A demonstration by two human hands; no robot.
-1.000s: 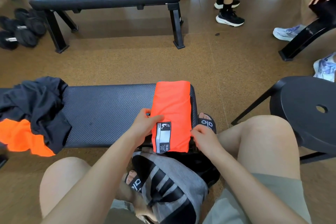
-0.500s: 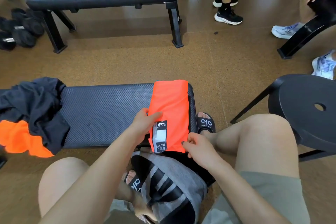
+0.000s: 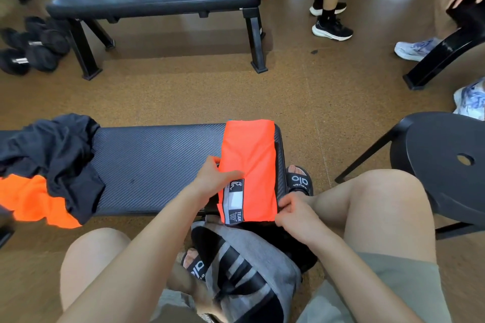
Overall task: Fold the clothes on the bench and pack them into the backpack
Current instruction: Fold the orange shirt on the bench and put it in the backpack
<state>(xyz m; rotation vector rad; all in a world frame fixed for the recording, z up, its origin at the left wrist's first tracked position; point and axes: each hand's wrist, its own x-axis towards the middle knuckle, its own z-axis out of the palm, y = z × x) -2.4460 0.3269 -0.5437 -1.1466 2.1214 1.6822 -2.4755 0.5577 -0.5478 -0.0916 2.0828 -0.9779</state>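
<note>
Right hand [image 3: 296, 214] lower now, pinching orange garment's [image 3: 248, 165] corner — left hand [image 3: 216, 178] gripping its edge, fingers hidden.

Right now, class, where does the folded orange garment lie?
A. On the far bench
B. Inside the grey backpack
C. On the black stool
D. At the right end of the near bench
D: the folded orange garment lies across the right end of the near bench, held by the left hand and right hand.

Black garment [image 3: 49, 155] cut off at left frame edge, backpack [image 3: 249, 270] interior hidden, stool [image 3: 443, 165] cropped at right edge
</note>
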